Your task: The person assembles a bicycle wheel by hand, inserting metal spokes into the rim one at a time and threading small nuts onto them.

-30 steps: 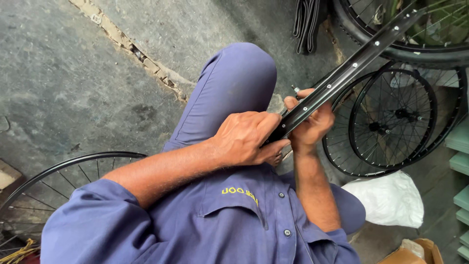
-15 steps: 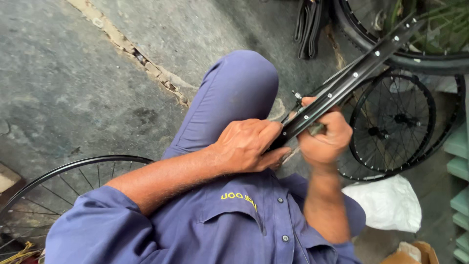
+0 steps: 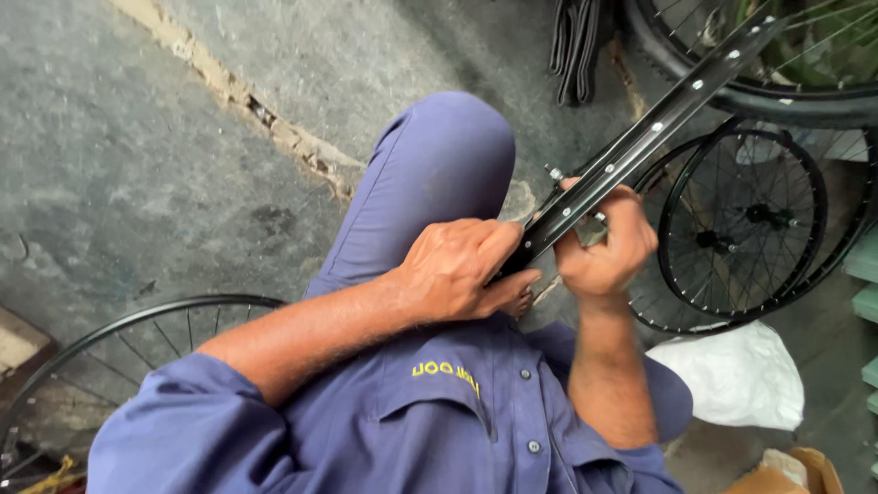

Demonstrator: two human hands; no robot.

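Rim: you hold a black rim [image 3: 640, 151] edge-on across your lap; it runs from your left hand up to the top right corner, with pale dots along its inner face.
Left hand: your left hand [image 3: 462, 270] is wrapped around the near end of the rim, fingers curled over it, thumb tucked below; it sits above your knee [image 3: 448, 155].
Right hand: your right hand [image 3: 604, 252] is closed into a fist just under the rim, fingers folded against its lower edge. A small metal part pokes out by the fingers; you cannot tell from here what it is or whether it is pinched.
Change: over the last second the right hand has slid down from on top of the rim to below it, and the forearm now stands more upright. The left hand has kept its grip at the same spot.
Meaning: the work looks to have shifted to the rim's underside, at one of the holes near your right fingers, with the left hand only steadying.
Around you: spoked wheels [image 3: 741, 224] lie on the floor to the right, another wheel [image 3: 119, 343] at lower left, a white bag [image 3: 741, 375] by your right elbow.
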